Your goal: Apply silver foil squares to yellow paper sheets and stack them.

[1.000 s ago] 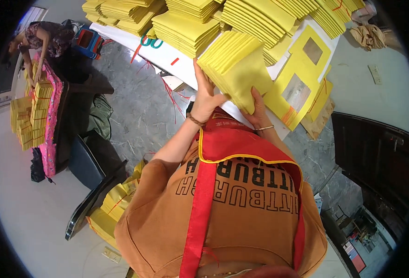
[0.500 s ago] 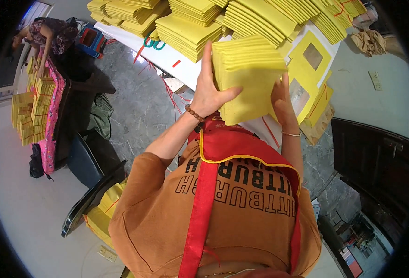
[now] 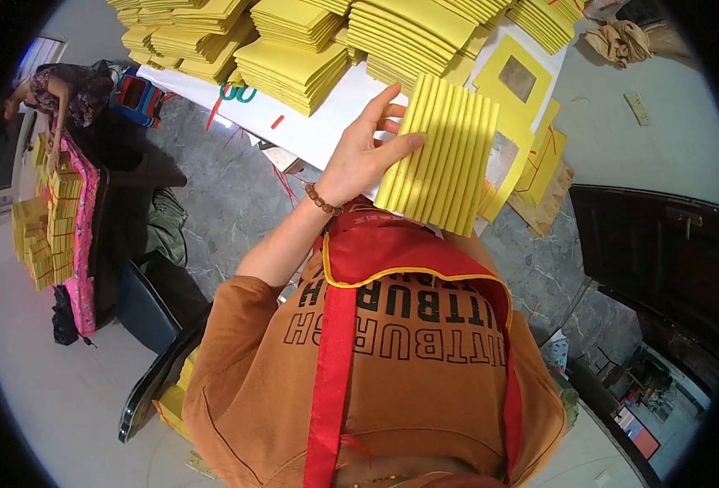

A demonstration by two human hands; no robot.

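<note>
Before my chest I hold a stack of folded yellow paper pieces, tilted so that its row of rounded folded edges faces up. My left hand grips its left side, the thumb pressed on the folds and the fingers at the far left edge. The stack covers my right hand; only a bit of the right forearm shows below it, so its fingers are hidden. Just past the stack, a flat yellow sheet with a window cut-out lies on the white table.
Several piles of folded yellow paper cover the table's far side. Teal-handled scissors and a red strip lie near its left edge. Another person bends over a side table with yellow bundles. A black chair stands at my left.
The stack has turned from its flat face to its folded edges facing up. My right hand, earlier visible at its right side, has gone behind it. The view has shifted slightly.
</note>
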